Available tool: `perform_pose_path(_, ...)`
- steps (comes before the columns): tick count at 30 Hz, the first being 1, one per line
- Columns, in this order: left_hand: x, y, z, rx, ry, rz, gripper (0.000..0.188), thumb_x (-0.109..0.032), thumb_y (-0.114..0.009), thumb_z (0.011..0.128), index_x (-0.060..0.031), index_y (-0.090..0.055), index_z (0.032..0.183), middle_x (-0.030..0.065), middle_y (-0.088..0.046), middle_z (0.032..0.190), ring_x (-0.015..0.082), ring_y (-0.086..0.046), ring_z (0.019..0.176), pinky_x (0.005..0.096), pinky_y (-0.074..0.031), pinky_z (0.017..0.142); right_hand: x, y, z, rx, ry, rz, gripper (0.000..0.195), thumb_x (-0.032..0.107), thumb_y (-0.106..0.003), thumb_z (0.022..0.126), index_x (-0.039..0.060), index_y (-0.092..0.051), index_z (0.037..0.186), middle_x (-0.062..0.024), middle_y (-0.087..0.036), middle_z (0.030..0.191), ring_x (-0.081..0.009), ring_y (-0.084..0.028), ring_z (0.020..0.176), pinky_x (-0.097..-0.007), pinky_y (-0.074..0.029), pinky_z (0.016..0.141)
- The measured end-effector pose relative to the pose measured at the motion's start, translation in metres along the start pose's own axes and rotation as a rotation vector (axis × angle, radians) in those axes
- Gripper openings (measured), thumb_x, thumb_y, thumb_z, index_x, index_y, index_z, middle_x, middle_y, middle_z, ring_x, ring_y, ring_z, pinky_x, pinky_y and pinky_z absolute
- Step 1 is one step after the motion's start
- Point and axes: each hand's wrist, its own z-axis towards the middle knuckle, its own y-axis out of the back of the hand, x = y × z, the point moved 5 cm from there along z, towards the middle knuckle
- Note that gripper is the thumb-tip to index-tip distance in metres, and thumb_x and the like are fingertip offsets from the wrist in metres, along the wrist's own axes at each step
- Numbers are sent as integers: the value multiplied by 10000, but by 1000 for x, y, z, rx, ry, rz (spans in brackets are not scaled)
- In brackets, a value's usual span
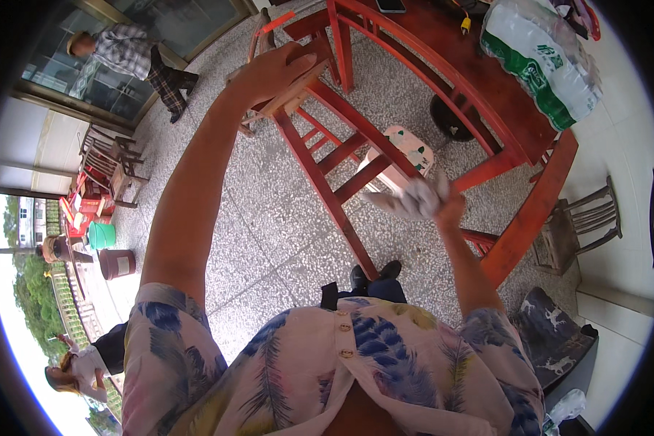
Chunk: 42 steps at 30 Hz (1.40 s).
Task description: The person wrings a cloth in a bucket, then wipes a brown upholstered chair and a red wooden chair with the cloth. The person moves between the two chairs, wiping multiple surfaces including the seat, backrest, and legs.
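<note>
My left hand [275, 73] grips the seat end of a red wooden bench [354, 120]. The bench is tilted, and its legs, joined by crosspieces, point towards me; one leg end is close to my shoes [376, 273]. My right hand [451, 210] holds a crumpled grey-white cloth [418, 197], blurred, at the end of the other leg. Whether the cloth presses on the wood I cannot tell. Behind the cloth stands a pale plastic stool [406, 150] with a green pattern on top.
A red wooden table [468, 71] at upper right bears plastic-wrapped bottles [542, 65] and a phone [391, 5]. Another red bench [539, 212] and a wooden chair [561, 234] are at right. Chairs [114, 163], a green bucket [102, 235] and a walking person [131, 54] are at left.
</note>
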Motion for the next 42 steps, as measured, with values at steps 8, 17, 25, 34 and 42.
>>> perform_pose_path(8,15,-1,14,135,102,-246,653,-596,-473,943,-113,-479,1382,148,-607,1269,270,-593,1141,376,-434,965,-147,82,-112,-67,-741,428,466,209,-652,886,-10,-540,1282,-188,-651,1143,-293,-627,1064,-413,-516,879)
perform_pose_path(17,26,13,22,88,25,-142,714,-606,-463,938,-75,-426,1413,179,-568,1316,295,-562,1188,396,-422,989,184,38,13,-181,-657,1442,612,233,-609,960,26,-317,1456,-114,-447,1426,-204,-485,1254,-343,-419,1023)
perform_pose_path(25,56,32,39,83,-96,-151,683,-551,-504,923,14,-484,1308,227,-602,1229,324,-591,1131,392,-441,960,343,-151,134,-114,-605,1616,352,168,-531,970,-29,-473,1256,-138,-571,1205,-229,-604,1062,-357,-519,873)
perform_pose_path(34,74,44,58,206,-211,-179,652,-478,-549,922,29,-451,1320,197,-582,1244,290,-570,1143,392,-431,955,353,-196,179,-53,-809,1840,268,126,-488,926,21,-559,1162,-109,-621,1181,-243,-634,1049,-378,-530,902)
perform_pose_path(42,71,45,67,115,-322,-148,612,-428,-585,901,76,-463,1226,277,-618,1134,344,-611,1109,407,-467,914,390,-72,147,-129,-703,2080,488,250,-459,952,20,-419,1380,-149,-473,1404,-323,-469,1290,-516,-352,1108)
